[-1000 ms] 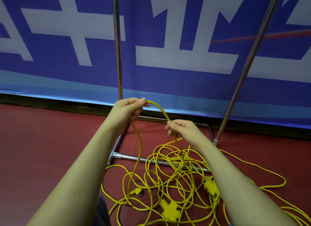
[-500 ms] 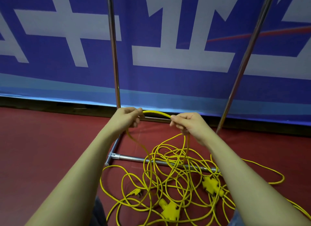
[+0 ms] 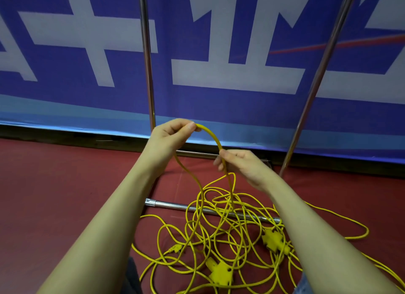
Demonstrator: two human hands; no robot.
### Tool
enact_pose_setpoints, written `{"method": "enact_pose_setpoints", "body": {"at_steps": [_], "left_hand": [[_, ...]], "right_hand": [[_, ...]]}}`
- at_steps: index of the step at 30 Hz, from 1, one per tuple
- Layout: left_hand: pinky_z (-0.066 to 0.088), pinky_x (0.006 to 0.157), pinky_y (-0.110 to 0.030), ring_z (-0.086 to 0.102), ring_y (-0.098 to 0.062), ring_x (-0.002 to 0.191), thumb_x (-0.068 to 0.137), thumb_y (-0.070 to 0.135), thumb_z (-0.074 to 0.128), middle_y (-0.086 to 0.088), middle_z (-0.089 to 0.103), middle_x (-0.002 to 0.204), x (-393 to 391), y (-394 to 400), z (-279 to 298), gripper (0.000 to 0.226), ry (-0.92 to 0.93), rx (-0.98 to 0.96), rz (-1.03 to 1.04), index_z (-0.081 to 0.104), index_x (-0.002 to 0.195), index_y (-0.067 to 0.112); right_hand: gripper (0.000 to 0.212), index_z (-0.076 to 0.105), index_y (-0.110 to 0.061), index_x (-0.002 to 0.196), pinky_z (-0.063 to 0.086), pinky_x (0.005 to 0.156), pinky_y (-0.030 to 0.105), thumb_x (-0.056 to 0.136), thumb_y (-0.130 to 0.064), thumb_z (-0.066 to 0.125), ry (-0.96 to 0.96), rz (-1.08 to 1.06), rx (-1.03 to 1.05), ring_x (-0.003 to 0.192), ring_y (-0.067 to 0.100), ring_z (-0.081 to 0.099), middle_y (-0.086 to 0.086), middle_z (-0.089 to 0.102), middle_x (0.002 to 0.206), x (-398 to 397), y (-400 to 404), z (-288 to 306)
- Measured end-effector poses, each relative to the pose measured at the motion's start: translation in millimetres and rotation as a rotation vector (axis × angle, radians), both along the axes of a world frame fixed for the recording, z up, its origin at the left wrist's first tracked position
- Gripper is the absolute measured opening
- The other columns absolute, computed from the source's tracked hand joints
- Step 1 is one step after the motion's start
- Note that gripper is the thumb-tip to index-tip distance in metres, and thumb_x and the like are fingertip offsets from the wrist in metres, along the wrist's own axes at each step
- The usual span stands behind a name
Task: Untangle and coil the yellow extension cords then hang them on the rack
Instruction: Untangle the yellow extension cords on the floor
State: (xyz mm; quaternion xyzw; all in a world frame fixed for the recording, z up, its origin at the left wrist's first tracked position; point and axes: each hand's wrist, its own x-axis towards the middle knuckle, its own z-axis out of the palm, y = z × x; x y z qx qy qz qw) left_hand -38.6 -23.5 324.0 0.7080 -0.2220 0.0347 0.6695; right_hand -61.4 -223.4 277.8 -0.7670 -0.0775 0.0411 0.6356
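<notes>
Behind everything you face a large blue banner with white block shapes (image 3: 230, 74), hanging down to a dark red floor (image 3: 54, 195). In front of it stands your chrome tube rack (image 3: 147, 63): two shiny uprights rise out of the top of the view, and a base bar lies flat on the floor between your forearms. Across that base bar and the floor sprawls the tangled pile of thin yellow extension cords (image 3: 219, 228), loops crossing one another, with yellow multi-way socket blocks (image 3: 220, 271) lying in the pile near the bottom edge and beside your right forearm. One arc of cord rises from the tangle to your hands. Your left hand (image 3: 168, 138) is raised higher, thumb and fingertips pinching the top of that arc. Your right hand (image 3: 241, 164) sits lower and just beside it, fingers curled round the same strand where it drops back into the pile.
</notes>
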Motion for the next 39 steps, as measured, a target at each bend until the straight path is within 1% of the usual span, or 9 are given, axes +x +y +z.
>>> {"method": "enact_pose_setpoints", "body": {"at_steps": [3,6,10,15,20,25,30,34,39], "left_hand": [[0.025,0.051,-0.018,0.031,-0.005,0.052,0.095,0.023,0.055,0.014,0.04,0.053,4,5,2,0.019,0.061,-0.172,0.021,0.068,0.084,0.016],[0.022,0.054,-0.024,0.031,-0.009,0.053,0.098,0.021,0.05,0.009,0.039,0.054,9,10,5,0.025,0.125,-0.289,0.035,0.067,0.081,0.015],[0.027,0.056,-0.027,0.036,-0.015,0.057,0.097,0.023,0.053,0.0,0.044,0.059,21,22,-2,0.024,0.182,-0.121,0.169,0.066,0.083,0.009],[0.043,0.06,-0.021,0.047,-0.016,0.058,0.098,0.011,0.048,-0.008,0.05,0.066,33,35,-17,0.018,0.221,0.026,0.32,0.064,0.09,0.009],[0.048,0.077,-0.028,0.056,-0.017,0.068,0.097,0.021,0.052,-0.006,0.06,0.073,33,40,-24,0.021,0.226,0.112,0.145,0.069,0.091,0.01],[0.05,0.068,-0.02,0.058,-0.013,0.061,0.098,0.023,0.05,-0.004,0.065,0.07,25,31,-20,0.025,0.286,0.078,-0.031,0.068,0.091,0.006],[0.036,0.054,-0.021,0.046,-0.011,0.055,0.096,0.025,0.055,0.003,0.054,0.06,14,17,-20,0.025,0.213,0.388,-0.199,0.066,0.076,0.014],[0.027,0.052,-0.019,0.033,-0.005,0.052,0.094,0.02,0.057,0.007,0.042,0.056,15,15,-18,0.021,0.134,0.18,-0.069,0.068,0.079,0.011],[0.022,0.055,-0.023,0.029,-0.006,0.05,0.095,0.02,0.055,0.009,0.037,0.054,22,24,-17,0.019,0.124,-0.126,-0.008,0.067,0.083,0.009]], "right_hand": [[0.021,0.068,-0.016,0.085,0.044,0.082,0.023,0.091,-0.029,0.053,0.076,0.025,-0.036,0.076,0.006,0.061,-0.001,0.067,0.081,1,-8,-19],[0.017,0.065,-0.015,0.085,0.045,0.075,0.02,0.096,-0.017,0.052,0.119,0.034,-0.112,0.071,0.007,0.057,-0.001,0.062,0.078,-2,-14,-28],[0.025,0.064,-0.011,0.075,0.032,0.052,0.02,0.096,-0.017,0.051,0.055,-0.095,-0.099,0.05,0.007,0.038,-0.004,0.043,0.055,-2,-17,-24],[0.024,0.065,-0.006,0.076,0.023,0.041,0.015,0.095,-0.015,0.053,-0.041,-0.25,0.08,0.039,0.003,0.024,-0.01,0.032,0.045,2,-13,1],[0.011,0.065,-0.016,0.083,0.02,0.039,0.016,0.09,-0.01,0.06,-0.13,-0.361,0.186,0.039,0.004,0.025,-0.008,0.035,0.047,3,-3,23],[0.011,0.067,-0.011,0.076,0.024,0.039,0.015,0.084,-0.004,0.067,-0.184,-0.351,0.079,0.038,0.003,0.032,-0.007,0.044,0.045,-1,6,27],[0.004,0.065,-0.002,0.08,0.029,0.042,0.012,0.083,-0.001,0.066,-0.157,-0.243,-0.001,0.037,0.0,0.037,-0.012,0.048,0.039,-5,23,25],[0.019,0.065,-0.01,0.075,0.032,0.046,0.017,0.091,-0.017,0.059,-0.097,-0.157,0.036,0.042,0.006,0.038,-0.007,0.047,0.047,-1,24,20],[0.026,0.068,-0.015,0.076,0.041,0.074,0.024,0.094,-0.028,0.054,0.03,-0.034,-0.101,0.069,0.011,0.055,0.0,0.061,0.068,5,13,-12]]}}
